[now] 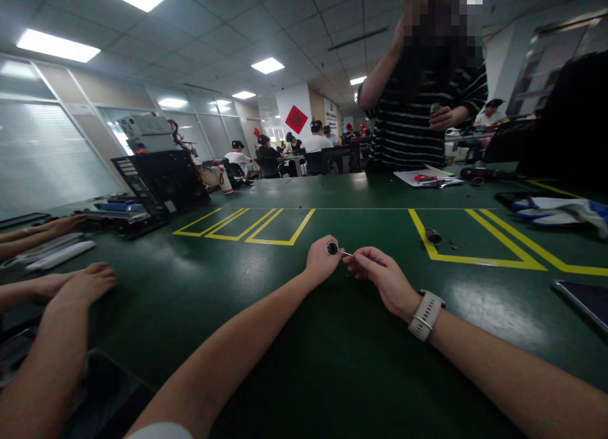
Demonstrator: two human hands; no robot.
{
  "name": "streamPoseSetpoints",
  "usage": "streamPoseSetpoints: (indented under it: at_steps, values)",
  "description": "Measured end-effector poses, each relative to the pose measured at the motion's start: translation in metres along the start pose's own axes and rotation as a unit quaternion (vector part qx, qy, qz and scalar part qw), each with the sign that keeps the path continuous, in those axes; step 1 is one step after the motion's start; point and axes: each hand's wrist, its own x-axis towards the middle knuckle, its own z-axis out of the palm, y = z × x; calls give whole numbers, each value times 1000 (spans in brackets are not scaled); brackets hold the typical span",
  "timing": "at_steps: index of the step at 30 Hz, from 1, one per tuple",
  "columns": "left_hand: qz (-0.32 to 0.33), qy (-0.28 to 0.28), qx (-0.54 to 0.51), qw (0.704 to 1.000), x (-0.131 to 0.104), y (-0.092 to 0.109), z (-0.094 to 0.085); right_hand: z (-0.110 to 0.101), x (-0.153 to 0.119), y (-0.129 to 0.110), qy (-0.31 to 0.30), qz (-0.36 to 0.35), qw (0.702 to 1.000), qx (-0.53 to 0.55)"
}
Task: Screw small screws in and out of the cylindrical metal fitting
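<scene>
Near the middle of the green table [213, 306], my left hand [322, 260] is closed around a small round part [332, 248] with a dark centre and a light rim. My right hand [380, 274], with a pale watch strap at the wrist, pinches a thin metal rod [347, 253]. The rod's far end meets the round part or lies just beside it; which one is too small to tell. Beyond my right hand, a dark cylindrical part [433, 236] lies inside a yellow taped outline, with a few tiny pieces [453, 244] next to it.
Other people's hands [90, 284] rest on the table at left, near white strips [61, 255] and a black machine frame [166, 182]. Opposite stands a person in a striped shirt [408, 135]. Papers with red-handled pliers [425, 178], gloves [560, 211] and a dark tablet [584, 303] are at right.
</scene>
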Motion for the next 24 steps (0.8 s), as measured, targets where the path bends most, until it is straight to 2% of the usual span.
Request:
streamPoseSetpoints:
  at_steps: [3, 15, 24]
  values:
    - [-4, 1, 16, 1000, 0, 0, 0, 1, 0, 2, 3, -4, 1000, -4]
    - [-11, -17, -49, 999, 2, -10, 4, -2, 0, -1, -17, 21, 999, 22]
    - [-10, -14, -40, 999, -1, -3, 1, -4, 3, 2, -19, 28, 998, 54]
